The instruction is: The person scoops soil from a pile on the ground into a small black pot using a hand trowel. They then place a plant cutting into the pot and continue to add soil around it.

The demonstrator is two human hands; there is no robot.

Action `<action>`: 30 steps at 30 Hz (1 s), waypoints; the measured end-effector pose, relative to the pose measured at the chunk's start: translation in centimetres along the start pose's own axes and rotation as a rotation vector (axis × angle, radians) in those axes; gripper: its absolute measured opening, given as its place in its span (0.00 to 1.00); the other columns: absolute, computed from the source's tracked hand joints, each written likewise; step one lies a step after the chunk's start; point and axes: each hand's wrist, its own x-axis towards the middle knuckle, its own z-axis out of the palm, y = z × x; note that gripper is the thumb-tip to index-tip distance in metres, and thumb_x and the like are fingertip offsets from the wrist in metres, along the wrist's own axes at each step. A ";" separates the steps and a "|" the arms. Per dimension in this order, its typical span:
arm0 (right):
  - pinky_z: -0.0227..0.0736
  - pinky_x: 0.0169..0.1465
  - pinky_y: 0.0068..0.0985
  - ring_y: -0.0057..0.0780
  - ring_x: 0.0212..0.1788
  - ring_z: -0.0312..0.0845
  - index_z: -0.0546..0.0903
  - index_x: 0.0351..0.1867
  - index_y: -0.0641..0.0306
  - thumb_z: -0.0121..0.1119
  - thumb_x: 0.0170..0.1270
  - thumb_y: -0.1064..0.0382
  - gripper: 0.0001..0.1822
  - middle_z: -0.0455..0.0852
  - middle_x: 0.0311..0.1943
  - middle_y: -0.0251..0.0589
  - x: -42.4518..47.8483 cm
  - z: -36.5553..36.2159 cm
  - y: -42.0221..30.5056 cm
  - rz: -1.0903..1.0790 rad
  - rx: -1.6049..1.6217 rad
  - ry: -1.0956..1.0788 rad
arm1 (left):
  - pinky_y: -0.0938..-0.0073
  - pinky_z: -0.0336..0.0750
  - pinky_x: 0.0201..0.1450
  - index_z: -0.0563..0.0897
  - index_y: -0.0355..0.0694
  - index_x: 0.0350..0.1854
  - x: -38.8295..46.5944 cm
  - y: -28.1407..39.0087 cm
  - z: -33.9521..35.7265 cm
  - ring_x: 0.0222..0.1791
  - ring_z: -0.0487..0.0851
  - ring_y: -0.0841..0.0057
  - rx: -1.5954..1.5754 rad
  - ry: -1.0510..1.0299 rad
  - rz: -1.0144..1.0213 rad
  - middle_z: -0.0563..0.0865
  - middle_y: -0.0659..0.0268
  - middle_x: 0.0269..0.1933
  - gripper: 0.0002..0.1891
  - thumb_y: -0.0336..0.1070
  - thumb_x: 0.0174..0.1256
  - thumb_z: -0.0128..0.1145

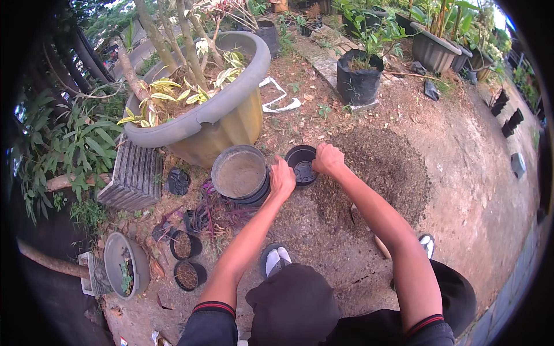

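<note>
Both of my hands grip a small black plastic plant pot (304,173) by opposite sides of its rim. My left hand (282,178) is at its left side, my right hand (327,158) at its upper right. The pot holds no soil, and its slotted bottom shows. Just left of my left hand stands a stack of wider round pots (240,173), a dusty, earth-coloured surface inside the top one. A heap of dark, loose potting mix (381,177) lies to the right, beneath and beyond my right forearm. Part of a wooden handle (382,247) shows beside that forearm.
A large planter (225,116) with a small tree stands beyond the stack. Two small soil-filled pots (187,275) and a grey oval planter (140,272) are at lower left. A black grow bag (359,82) with a plant stands ahead. My sandalled feet (277,258) are below.
</note>
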 end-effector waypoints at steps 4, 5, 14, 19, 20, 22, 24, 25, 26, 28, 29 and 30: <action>0.88 0.54 0.40 0.45 0.49 0.94 0.85 0.59 0.67 0.58 0.68 0.50 0.26 0.93 0.49 0.54 -2.5 -6.7 3.2 -0.085 -0.122 -0.194 | 0.40 0.83 0.49 0.73 0.21 0.52 -0.2 3.2 -3.0 0.44 0.89 0.34 -0.023 -0.065 0.196 0.87 0.28 0.36 0.15 0.28 0.70 0.58; 0.89 0.50 0.37 0.43 0.41 0.95 0.85 0.56 0.69 0.57 0.69 0.54 0.23 0.94 0.45 0.55 -4.0 -8.3 3.7 -0.051 -0.020 -0.302 | 0.39 0.83 0.48 0.74 0.22 0.51 -0.5 4.0 -4.0 0.43 0.88 0.34 -0.032 -0.101 0.233 0.86 0.28 0.35 0.14 0.28 0.71 0.57; 0.88 0.48 0.40 0.41 0.37 0.94 0.84 0.45 0.71 0.49 0.83 0.44 0.27 0.93 0.36 0.52 -16.1 -5.0 17.7 -0.158 0.201 -0.650 | 0.42 0.81 0.45 0.79 0.27 0.49 -3.7 6.7 -6.5 0.38 0.88 0.35 0.145 -0.664 0.702 0.87 0.34 0.34 0.12 0.31 0.70 0.55; 0.77 0.69 0.50 0.61 0.65 0.82 0.66 0.77 0.70 0.56 0.72 0.38 0.43 0.84 0.61 0.69 -23.8 7.2 28.0 0.087 -0.216 -0.741 | 0.39 0.81 0.46 0.74 0.27 0.55 -7.8 3.1 -1.6 0.44 0.85 0.32 0.306 -0.976 0.747 0.84 0.32 0.40 0.16 0.32 0.70 0.55; 0.76 0.70 0.51 0.62 0.66 0.81 0.61 0.79 0.70 0.56 0.72 0.39 0.45 0.80 0.64 0.70 -24.7 8.0 27.4 0.081 -0.225 -0.734 | 0.38 0.81 0.46 0.74 0.28 0.56 -8.7 1.8 -1.2 0.44 0.85 0.32 0.335 -1.005 0.710 0.84 0.32 0.41 0.16 0.32 0.71 0.55; 0.75 0.70 0.53 0.64 0.68 0.79 0.56 0.81 0.71 0.55 0.72 0.39 0.47 0.76 0.68 0.70 -26.2 8.9 27.9 0.088 -0.197 -0.681 | 0.39 0.82 0.46 0.73 0.27 0.56 -10.5 0.7 -0.8 0.43 0.86 0.32 0.296 -0.991 0.703 0.84 0.32 0.39 0.17 0.31 0.70 0.54; 0.74 0.68 0.57 0.64 0.68 0.78 0.57 0.80 0.71 0.56 0.73 0.40 0.46 0.75 0.69 0.69 -26.5 10.5 29.0 0.077 -0.132 -0.604 | 0.40 0.83 0.46 0.73 0.26 0.56 -11.2 -0.2 -0.5 0.42 0.87 0.32 0.280 -1.062 0.598 0.85 0.31 0.37 0.16 0.30 0.70 0.53; 0.75 0.67 0.56 0.64 0.66 0.79 0.59 0.77 0.71 0.57 0.72 0.40 0.44 0.77 0.66 0.69 -26.4 11.5 29.7 0.072 -0.112 -0.551 | 0.41 0.83 0.45 0.73 0.25 0.55 -11.5 -0.5 -0.4 0.41 0.87 0.32 0.270 -1.092 0.548 0.85 0.31 0.36 0.16 0.29 0.70 0.53; 0.76 0.66 0.55 0.63 0.64 0.81 0.62 0.74 0.72 0.59 0.72 0.40 0.43 0.79 0.63 0.68 -26.2 12.7 30.3 0.067 -0.092 -0.497 | 0.42 0.84 0.45 0.73 0.24 0.54 -11.8 -1.2 0.1 0.40 0.88 0.32 0.235 -1.077 0.546 0.86 0.31 0.33 0.15 0.28 0.69 0.52; 0.76 0.63 0.55 0.63 0.62 0.82 0.66 0.68 0.71 0.60 0.71 0.41 0.38 0.83 0.58 0.67 -25.0 13.0 28.9 0.118 -0.038 -0.510 | 0.41 0.83 0.45 0.74 0.24 0.53 -12.1 -2.4 -0.2 0.40 0.87 0.31 0.232 -1.069 0.502 0.86 0.32 0.33 0.14 0.28 0.69 0.52; 0.76 0.63 0.55 0.63 0.61 0.82 0.67 0.67 0.72 0.60 0.71 0.42 0.37 0.84 0.56 0.66 -24.7 13.1 28.3 0.114 -0.027 -0.523 | 0.41 0.83 0.44 0.74 0.24 0.53 -12.3 -3.0 -0.4 0.40 0.87 0.31 0.232 -1.065 0.479 0.86 0.32 0.33 0.14 0.28 0.69 0.52; 0.76 0.63 0.55 0.62 0.60 0.83 0.67 0.67 0.73 0.60 0.71 0.43 0.37 0.85 0.54 0.65 -24.2 13.4 27.8 0.110 -0.015 -0.533 | 0.41 0.84 0.46 0.74 0.24 0.54 -12.2 -3.4 -0.5 0.41 0.87 0.31 0.239 -1.062 0.481 0.86 0.32 0.35 0.15 0.28 0.69 0.53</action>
